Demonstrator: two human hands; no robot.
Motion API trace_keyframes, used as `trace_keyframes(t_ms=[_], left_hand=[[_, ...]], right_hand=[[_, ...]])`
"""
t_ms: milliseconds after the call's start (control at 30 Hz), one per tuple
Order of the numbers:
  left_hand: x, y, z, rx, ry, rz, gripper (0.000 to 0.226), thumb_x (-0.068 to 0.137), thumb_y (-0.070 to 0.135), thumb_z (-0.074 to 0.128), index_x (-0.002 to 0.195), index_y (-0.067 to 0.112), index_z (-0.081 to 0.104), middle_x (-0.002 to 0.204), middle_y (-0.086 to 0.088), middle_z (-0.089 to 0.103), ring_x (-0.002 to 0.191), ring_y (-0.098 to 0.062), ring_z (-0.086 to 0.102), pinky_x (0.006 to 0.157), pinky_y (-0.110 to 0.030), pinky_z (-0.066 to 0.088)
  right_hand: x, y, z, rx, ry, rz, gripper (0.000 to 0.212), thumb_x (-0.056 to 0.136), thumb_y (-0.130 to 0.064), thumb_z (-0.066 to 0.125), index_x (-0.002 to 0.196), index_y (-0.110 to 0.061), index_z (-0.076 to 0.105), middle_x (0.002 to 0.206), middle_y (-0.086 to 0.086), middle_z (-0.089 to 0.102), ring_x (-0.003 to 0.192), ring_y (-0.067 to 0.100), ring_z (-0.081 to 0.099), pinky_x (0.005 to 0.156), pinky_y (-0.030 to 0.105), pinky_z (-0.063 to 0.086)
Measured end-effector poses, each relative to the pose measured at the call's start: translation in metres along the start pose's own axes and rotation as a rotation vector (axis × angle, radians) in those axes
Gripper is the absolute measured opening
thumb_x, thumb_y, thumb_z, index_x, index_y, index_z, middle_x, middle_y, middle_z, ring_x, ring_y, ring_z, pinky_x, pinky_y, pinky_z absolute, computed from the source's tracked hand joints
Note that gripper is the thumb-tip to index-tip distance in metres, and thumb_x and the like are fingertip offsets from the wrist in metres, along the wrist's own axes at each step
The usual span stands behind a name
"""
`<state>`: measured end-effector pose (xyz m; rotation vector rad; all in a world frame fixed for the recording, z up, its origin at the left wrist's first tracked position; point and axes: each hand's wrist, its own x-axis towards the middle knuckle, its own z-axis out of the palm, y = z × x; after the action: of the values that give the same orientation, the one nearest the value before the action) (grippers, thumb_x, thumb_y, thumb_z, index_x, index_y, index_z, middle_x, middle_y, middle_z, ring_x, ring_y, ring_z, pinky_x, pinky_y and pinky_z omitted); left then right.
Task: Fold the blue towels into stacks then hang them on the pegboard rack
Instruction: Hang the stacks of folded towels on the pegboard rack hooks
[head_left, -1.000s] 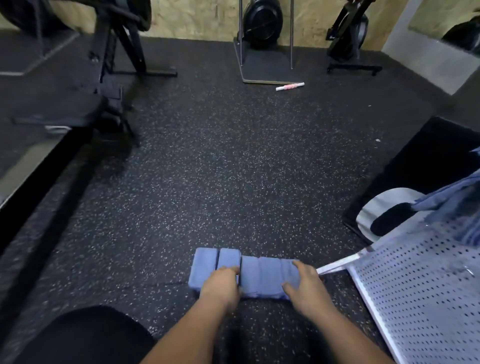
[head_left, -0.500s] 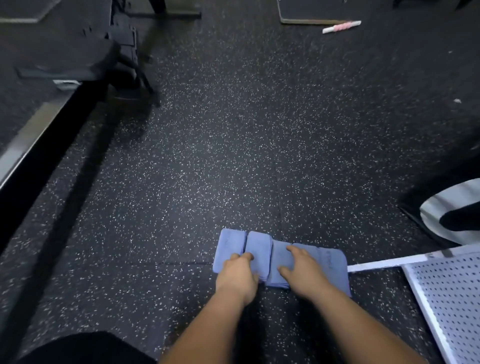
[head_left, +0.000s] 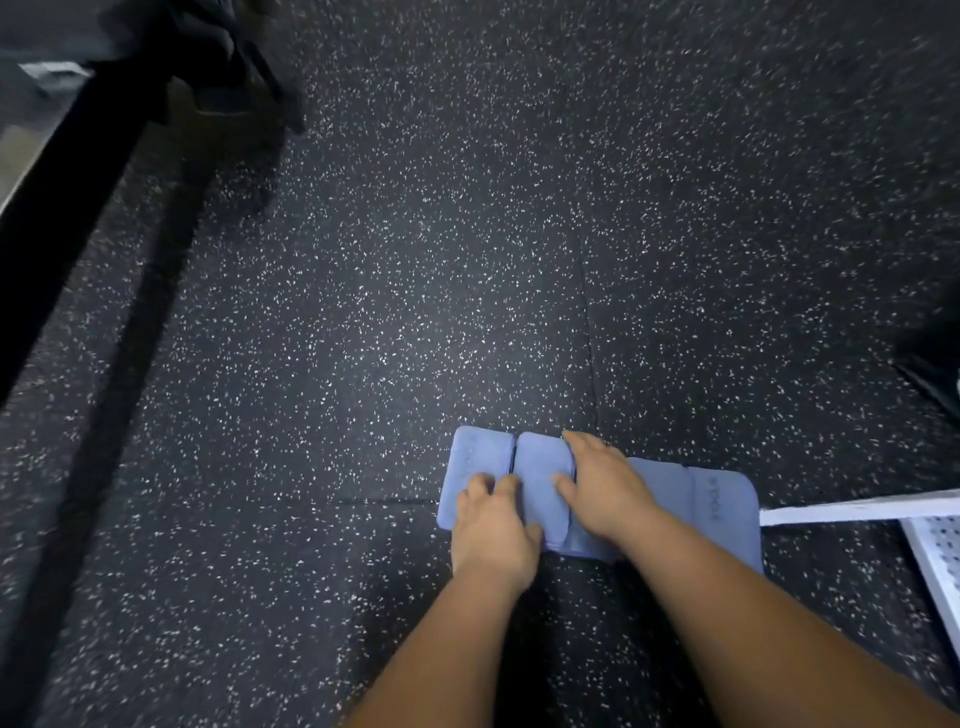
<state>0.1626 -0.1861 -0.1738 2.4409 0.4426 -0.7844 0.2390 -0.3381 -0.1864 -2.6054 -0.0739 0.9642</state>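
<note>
Blue towels (head_left: 698, 506) are lying on the floor (head_left: 415, 312), directly under both my hands. They are forming one row. Two thick folded bundles are sitting side by side at the row's left end, and a flatter stretch is running out past my right wrist.

My left hand (head_left: 493, 525) is resting on the near left part of the row. Its fingers are curling down into the seam between the two bundles and its thumb is pressing against the near edge of the second bundle, so it is gripping the cloth.

My right hand (head_left: 605, 488) is lying just beside the left one, palm down. Its fingers are stretching flat across the right edge of the second bundle and pressing on it, not closing round anything.

The pegboard rack (head_left: 935, 556), white and perforated, is lying on the floor to the right of my right forearm. Its white bar (head_left: 857, 509) is pointing toward the flat end of the towels; whether it is touching them I cannot tell.

Dark equipment (head_left: 218, 57), blurred, is standing well beyond my left hand, at the far left.
</note>
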Motion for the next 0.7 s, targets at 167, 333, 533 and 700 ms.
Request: trace_keyframes(t_ms=[167,333,533,700], left_hand=[[0.003,-0.010,0.009,-0.058,0.051,0.014,0.063,0.096,0.047,0.067,0.154,0.031,0.046,0.157,0.005,0.034,0.144,-0.021,0.036,0.114,-0.041,0.043],[0.002,-0.009,0.012,-0.103,0.093,0.012,0.053,0.101,0.045,0.061,0.150,0.027,0.053,0.152,0.002,0.038,0.141,-0.022,0.038,0.114,-0.039,0.042],[-0.003,-0.001,0.008,-0.179,0.137,-0.025,0.042,0.103,0.049,0.056,0.137,0.024,0.061,0.141,0.001,0.045,0.134,-0.023,0.043,0.110,-0.039,0.044],[-0.017,0.009,-0.002,-0.317,0.218,0.066,0.027,0.093,0.048,0.071,0.111,0.031,0.060,0.118,0.005,0.049,0.117,-0.019,0.052,0.104,-0.037,0.047]], right_hand=[[0.011,0.001,0.006,-0.049,0.030,0.005,0.060,0.102,-0.036,0.059,0.158,-0.022,0.041,0.153,0.007,0.043,0.139,0.031,0.042,0.115,0.044,0.042],[-0.002,0.000,0.008,0.089,0.098,0.036,0.047,0.095,-0.033,0.067,0.137,-0.021,0.052,0.130,0.006,0.064,0.121,0.032,0.053,0.099,0.039,0.047],[-0.033,-0.002,0.011,0.605,0.166,0.172,0.046,0.080,-0.024,0.080,0.117,-0.031,0.053,0.110,-0.004,0.066,0.099,0.020,0.065,0.087,0.036,0.052],[-0.069,-0.006,0.001,1.095,0.244,0.261,0.044,0.086,-0.010,0.081,0.121,-0.026,0.060,0.105,-0.006,0.072,0.089,0.008,0.068,0.074,0.023,0.050]])
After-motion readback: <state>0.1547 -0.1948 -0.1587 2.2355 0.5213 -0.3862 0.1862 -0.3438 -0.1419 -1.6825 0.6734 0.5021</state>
